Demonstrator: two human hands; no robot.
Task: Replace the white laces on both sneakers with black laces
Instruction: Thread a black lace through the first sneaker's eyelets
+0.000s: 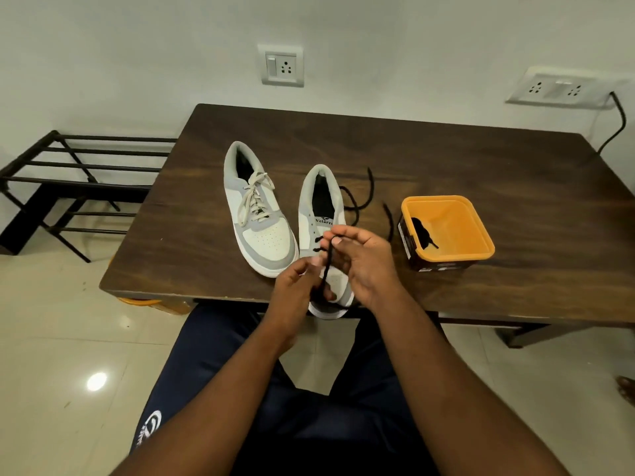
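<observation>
- Black lace [328, 266] runs as a taut strand between the person's two hands, above the toe of the right-hand sneaker [321, 214].
- That sneaker, grey and white, lies on a dark wooden table [481, 159] with its toe at the near edge; a few black crossings show in its lower eyelets, and the loose black ends trail onto the table beside its heel opening.
- Right hand [364, 261] pinches the upper part of the strand between thumb and curled fingers.
- Left hand [297, 285] pinches the lower part of the same strand, fingers curled, just in front of the toe cap.
- Second sneaker [256, 207] sits just to the left, apart from the hands, with its white lace [256, 197] threaded and tied.
- An orange square tub [446, 228] stands on the table to the right, with something small and black lying inside it.
- A black metal rack [68, 180] stands on the floor left of the table.
</observation>
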